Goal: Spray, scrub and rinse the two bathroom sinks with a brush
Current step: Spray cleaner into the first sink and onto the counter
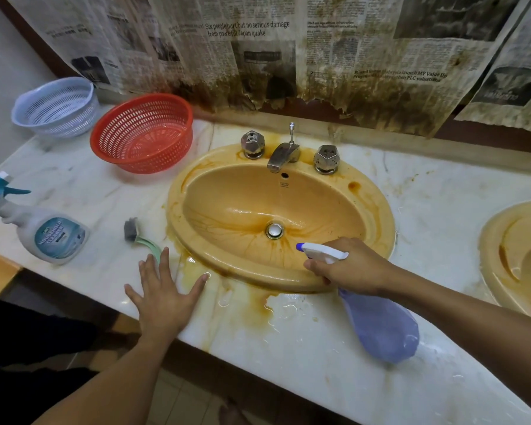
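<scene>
Starting at the left end of the white marble counter [442, 194], a white household-cleaner spray bottle with a teal trigger [43, 231] lies on its side. A pale blue plastic colander [56, 105] and a red plastic colander [141, 133] sit behind it.

Next comes the scrubbing brush with grey bristles and a pale green handle [135, 234], lying on the counter just left of the sink, gripped by nobody. The left hand [163, 292] rests flat on the counter edge with its fingers spread and holding nothing, its fingertips at the end of the brush handle.

The nearer yellow-orange oval ceramic sink [233, 194] is streaked with brown runs that lead down to the drain. Rusty puddles lie on the marble in front of it.

The right hand [350, 265] is curled round the neck of a translucent purple spray bottle with a white trigger head [380, 326]. Its nozzle is aimed left into the basin.

At the far right, the second yellow sink [515, 256] is only partly in view and carries a brown stain.

By my reading the job is early. The first sink is at the spraying step, and its scrubbing and rinsing are not yet done. The second sink looks unstarted.
</scene>
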The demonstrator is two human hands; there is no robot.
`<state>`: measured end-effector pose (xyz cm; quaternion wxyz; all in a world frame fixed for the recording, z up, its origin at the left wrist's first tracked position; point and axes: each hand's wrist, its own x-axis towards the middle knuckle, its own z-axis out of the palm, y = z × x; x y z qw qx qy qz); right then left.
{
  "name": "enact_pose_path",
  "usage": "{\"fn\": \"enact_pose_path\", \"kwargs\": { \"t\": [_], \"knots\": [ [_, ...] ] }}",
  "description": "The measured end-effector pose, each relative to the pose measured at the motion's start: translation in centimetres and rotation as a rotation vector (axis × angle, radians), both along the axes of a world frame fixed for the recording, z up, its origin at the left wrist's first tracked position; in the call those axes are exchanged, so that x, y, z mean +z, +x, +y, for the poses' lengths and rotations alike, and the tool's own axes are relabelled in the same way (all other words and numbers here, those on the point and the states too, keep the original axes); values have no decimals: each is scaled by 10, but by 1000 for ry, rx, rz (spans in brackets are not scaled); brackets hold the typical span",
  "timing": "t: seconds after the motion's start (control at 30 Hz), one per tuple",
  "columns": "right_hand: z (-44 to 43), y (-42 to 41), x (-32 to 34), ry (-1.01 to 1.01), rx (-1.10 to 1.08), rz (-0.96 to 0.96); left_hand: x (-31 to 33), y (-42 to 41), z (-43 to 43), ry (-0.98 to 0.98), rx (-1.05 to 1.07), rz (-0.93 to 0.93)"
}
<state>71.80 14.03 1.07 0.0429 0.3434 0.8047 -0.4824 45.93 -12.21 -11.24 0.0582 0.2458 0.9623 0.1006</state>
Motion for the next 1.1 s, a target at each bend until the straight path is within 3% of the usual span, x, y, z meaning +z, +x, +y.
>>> {"fn": "enact_pose_path", "kwargs": {
  "t": [0.1,0.33,0.53,0.77,0.97,1.1],
  "knots": [
    [-2,-7,3,-30,102,-16,-1,0,0,-3,-1,3],
    [-13,-24,-2,75,-94,75,-1,-1,0,-7,3,12],
    [-24,-25,-3,118,-1,33,-2,-2,0,0,2,12],
    [-37,-28,-1,48,-121,95,-1,-1,-1,9,-3,8],
    [-36,-28,5,0,10,-10,-1,1,-2,37,-12,18],
    [-34,-36,5,-23,-67,13,0,1,-3,31,-19,12]
  ]
}}
